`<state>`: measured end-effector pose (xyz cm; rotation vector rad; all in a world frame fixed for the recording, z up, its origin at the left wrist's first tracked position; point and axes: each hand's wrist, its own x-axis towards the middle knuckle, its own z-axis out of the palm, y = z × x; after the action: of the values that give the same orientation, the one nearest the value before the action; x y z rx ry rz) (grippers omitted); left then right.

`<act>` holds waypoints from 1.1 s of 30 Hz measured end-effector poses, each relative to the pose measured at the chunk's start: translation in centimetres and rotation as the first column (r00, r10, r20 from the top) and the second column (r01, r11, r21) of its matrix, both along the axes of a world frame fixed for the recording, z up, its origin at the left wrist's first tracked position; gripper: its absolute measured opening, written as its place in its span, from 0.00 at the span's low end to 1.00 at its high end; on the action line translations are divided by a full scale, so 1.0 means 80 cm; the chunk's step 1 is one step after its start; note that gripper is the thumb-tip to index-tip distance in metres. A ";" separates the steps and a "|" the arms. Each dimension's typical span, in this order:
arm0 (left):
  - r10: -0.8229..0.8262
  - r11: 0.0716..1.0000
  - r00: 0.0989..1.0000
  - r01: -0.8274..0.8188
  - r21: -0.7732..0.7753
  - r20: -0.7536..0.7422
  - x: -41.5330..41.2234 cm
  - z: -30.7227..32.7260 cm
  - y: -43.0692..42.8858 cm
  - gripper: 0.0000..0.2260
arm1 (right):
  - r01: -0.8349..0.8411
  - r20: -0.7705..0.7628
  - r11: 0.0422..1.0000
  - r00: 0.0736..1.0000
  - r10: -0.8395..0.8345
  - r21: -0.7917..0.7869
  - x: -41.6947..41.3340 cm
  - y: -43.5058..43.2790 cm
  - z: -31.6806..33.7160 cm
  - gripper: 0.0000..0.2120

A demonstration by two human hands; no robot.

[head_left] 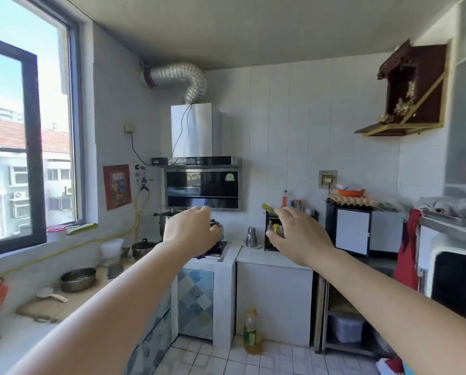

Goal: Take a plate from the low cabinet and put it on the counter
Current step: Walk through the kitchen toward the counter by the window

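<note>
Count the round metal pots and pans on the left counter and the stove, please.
3: a shallow round steel pan near the cutting board, a small dark lidded pot farther along, and a tall steel stockpot at the stove. The left hand may hide more.

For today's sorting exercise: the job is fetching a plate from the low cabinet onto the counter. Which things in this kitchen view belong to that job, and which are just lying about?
Belongs to the job:
left hand
right hand
low cabinet
counter
No plate shows yet.

Lying about:
oil bottle
metal bowl
black pot
steel cup
egg tray

Blue diamond-tiled cabinet (195, 301); red cloth (408, 255)
</note>
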<state>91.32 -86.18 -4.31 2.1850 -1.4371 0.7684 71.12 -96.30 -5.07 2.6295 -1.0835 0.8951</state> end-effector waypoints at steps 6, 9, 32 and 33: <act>-0.031 1.000 0.999 0.031 0.000 -0.008 0.061 -0.019 -0.091 0.17 | 0.024 0.002 1.000 1.000 -0.024 0.005 0.056 -0.085 -0.011 0.27; -0.039 0.999 0.999 0.039 0.006 -0.002 0.087 -0.027 -0.136 0.18 | 0.023 -0.006 1.000 1.000 -0.023 0.005 0.080 -0.132 -0.019 0.26; 0.137 0.990 0.991 -0.137 0.044 0.004 0.281 -0.034 -0.569 0.19 | -0.114 -0.123 0.991 0.987 0.105 -0.066 0.286 -0.590 -0.019 0.23; 0.150 0.988 0.989 -0.150 0.046 0.003 0.291 -0.037 -0.581 0.19 | -0.127 -0.119 0.990 0.986 0.119 -0.064 0.297 -0.605 -0.021 0.22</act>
<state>114.60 -132.67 -7.23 2.3494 -1.3142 0.7918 94.92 -144.70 -6.72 2.6760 -0.8542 0.7786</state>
